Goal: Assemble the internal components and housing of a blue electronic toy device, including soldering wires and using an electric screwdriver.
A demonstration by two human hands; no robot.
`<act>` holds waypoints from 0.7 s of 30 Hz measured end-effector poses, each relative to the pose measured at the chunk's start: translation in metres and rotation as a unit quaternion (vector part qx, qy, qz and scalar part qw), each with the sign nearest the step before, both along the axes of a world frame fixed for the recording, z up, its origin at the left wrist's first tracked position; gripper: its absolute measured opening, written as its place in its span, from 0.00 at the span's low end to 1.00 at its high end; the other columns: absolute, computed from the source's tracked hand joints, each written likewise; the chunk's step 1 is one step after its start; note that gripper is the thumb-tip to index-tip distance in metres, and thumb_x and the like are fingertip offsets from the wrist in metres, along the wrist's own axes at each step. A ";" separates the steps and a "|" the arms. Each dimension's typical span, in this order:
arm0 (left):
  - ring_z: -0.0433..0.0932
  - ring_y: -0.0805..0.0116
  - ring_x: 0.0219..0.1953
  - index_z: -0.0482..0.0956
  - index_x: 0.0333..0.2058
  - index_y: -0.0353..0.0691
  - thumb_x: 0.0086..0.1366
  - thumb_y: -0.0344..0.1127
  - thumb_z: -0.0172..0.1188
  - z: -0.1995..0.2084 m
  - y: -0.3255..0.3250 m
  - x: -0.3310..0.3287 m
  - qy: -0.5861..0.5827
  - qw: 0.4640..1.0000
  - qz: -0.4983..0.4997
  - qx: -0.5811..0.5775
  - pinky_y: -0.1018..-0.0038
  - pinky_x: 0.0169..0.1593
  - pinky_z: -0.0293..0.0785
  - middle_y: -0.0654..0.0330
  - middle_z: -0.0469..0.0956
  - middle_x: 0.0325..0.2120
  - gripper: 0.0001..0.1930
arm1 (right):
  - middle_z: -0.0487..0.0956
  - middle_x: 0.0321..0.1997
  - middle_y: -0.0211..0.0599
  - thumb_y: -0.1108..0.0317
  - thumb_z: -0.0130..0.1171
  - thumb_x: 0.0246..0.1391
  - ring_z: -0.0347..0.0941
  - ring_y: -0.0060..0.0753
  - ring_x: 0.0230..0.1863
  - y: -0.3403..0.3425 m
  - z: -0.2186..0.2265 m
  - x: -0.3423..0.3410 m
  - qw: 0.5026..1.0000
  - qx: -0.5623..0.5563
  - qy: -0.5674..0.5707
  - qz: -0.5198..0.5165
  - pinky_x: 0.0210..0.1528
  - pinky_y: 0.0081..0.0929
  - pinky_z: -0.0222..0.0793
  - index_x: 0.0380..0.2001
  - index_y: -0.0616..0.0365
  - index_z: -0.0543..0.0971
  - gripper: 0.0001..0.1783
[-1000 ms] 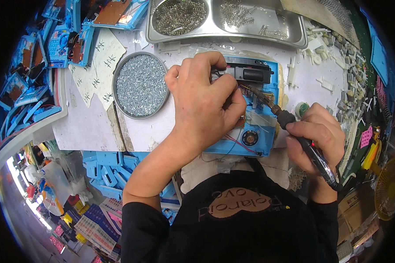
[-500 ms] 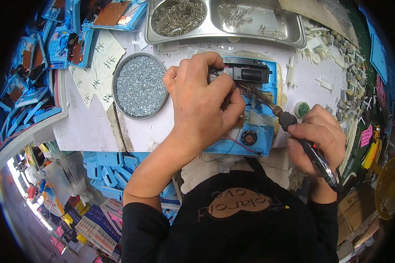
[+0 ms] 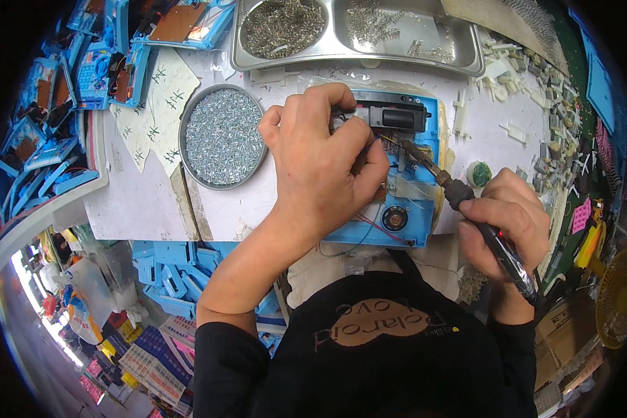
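Observation:
My right hand is wrapped round the black handle of a soldering iron. The iron slants up to the left, its thin tip among small parts inside an open blue plastic housing. Over the housing's left side, my left hand has its thumb and fingers bent in a pinch; what they hold is hidden behind them. A black rectangular part lies along the housing's far end. Nearer me in the housing sits a small round speaker, with thin red wires beside it.
A round tin of small metal screws or pins stands left of my left hand. A steel tray with small springs lies at the back. White plastic parts are scattered on the right. Blue housings pile up far left.
The soldering iron has shifted very slightly down and to the right with my right hand. My left hand and the blue housing look the same.

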State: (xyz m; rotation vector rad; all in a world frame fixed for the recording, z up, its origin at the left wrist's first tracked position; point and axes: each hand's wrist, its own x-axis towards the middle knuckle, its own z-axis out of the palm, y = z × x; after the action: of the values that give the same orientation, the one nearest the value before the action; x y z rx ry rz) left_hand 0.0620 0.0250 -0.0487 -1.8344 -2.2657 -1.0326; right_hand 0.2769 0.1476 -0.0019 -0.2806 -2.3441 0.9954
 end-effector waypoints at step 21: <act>0.75 0.63 0.48 0.83 0.31 0.50 0.46 0.33 0.69 0.009 0.012 -0.009 0.143 0.981 -0.129 0.001 0.62 0.53 0.59 0.66 0.78 0.49 0.10 | 0.73 0.20 0.34 0.75 0.70 0.47 0.69 0.36 0.23 0.008 0.014 0.027 0.998 0.016 0.026 -0.059 0.27 0.29 0.62 0.38 0.61 0.82 0.12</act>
State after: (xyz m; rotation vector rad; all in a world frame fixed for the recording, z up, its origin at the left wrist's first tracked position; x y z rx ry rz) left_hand 0.0530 0.0366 -0.0393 -2.1586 -1.9015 -0.7355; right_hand 0.3041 0.1558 0.0121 -0.3717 -2.2668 0.8961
